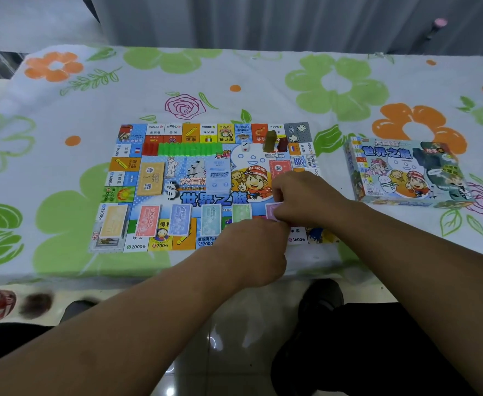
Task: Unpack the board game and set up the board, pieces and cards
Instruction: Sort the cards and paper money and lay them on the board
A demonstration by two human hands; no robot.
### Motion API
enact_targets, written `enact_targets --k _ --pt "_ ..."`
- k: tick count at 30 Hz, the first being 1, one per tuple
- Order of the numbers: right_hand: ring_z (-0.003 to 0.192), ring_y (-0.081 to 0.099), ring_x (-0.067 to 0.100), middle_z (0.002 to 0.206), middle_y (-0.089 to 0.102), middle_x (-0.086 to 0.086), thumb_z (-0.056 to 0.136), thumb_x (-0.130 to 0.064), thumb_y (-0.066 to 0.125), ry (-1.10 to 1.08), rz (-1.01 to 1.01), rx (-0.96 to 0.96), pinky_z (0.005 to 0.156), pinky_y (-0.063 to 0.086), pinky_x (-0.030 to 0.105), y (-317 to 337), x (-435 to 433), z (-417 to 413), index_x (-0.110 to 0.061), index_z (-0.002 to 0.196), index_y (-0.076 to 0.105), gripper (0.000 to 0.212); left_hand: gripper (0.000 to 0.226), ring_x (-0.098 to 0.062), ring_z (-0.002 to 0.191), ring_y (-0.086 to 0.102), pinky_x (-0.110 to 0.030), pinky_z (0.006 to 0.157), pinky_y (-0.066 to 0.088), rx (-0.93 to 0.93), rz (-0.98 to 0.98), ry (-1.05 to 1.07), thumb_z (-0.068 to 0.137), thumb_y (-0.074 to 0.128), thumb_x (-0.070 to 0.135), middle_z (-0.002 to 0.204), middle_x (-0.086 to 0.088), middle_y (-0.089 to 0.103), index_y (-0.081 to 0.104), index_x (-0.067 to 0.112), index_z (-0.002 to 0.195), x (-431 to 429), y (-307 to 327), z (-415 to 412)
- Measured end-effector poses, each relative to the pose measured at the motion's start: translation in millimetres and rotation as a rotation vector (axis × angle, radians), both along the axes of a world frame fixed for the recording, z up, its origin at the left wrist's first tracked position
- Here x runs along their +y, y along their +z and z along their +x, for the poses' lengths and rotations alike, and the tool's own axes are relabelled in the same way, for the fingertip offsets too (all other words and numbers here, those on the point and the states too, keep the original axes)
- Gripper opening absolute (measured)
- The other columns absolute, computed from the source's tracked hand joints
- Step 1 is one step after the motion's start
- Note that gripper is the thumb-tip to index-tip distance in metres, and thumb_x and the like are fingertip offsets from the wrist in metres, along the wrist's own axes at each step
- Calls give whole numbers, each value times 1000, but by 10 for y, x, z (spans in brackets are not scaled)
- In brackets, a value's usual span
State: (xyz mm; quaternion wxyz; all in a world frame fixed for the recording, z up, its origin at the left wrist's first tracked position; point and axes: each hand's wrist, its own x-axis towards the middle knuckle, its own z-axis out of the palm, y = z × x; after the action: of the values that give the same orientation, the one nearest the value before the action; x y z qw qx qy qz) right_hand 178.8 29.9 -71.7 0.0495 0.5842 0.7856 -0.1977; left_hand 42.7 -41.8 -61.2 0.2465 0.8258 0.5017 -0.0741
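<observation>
Right hand (300, 195) pinches purple notes (272, 210) beside left hand (251, 247).

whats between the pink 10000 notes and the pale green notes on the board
Two stacks, in the head view: the blue 2000 notes, then the teal 1000 notes.

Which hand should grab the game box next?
Right. The box lies right of the board, on the right hand's side; the left hand would have to reach across it. Both are at the purple notes now.
</observation>
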Motion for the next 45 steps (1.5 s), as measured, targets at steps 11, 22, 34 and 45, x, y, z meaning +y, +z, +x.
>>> enact_targets --k 11,22,34,45 --pt "81 58 19 90 63 2 80 -17 73 -15 -19 3 55 33 25 -25 29 25 -23 74 56 19 45 -29 112 61 -40 90 54 51 37 -62 95 48 26 133 -7 59 45 19 140 -7 -16 -21" --pt "91 59 21 102 63 3 85 -26 72 4 37 -64 68 41 30 -43 21 11 -17 97 62 18 41 -27 112 61 -39 91 54 -4 46 -40 96 48 25 131 -6 61 48 21 137 -42 -28 -17" --pt "78 63 21 86 65 4 80 -17 70 0 31 -73 63 50 32 -49 11 -42 -15 83 62 9 40 -28 115 60 -42 95 53 32 18 -80 98 47 28 132 -6 60 49 21 137 -91 26 -62" --pt "75 68 28 78 69 16 75 -6 69 -193 44 258 69 59 47 361 160 -72 0 72 65 7 24 -26 97 65 -37 84 55 -51 57 164 97 48 25 111 -7 69 65 18 113 197 255 -369"
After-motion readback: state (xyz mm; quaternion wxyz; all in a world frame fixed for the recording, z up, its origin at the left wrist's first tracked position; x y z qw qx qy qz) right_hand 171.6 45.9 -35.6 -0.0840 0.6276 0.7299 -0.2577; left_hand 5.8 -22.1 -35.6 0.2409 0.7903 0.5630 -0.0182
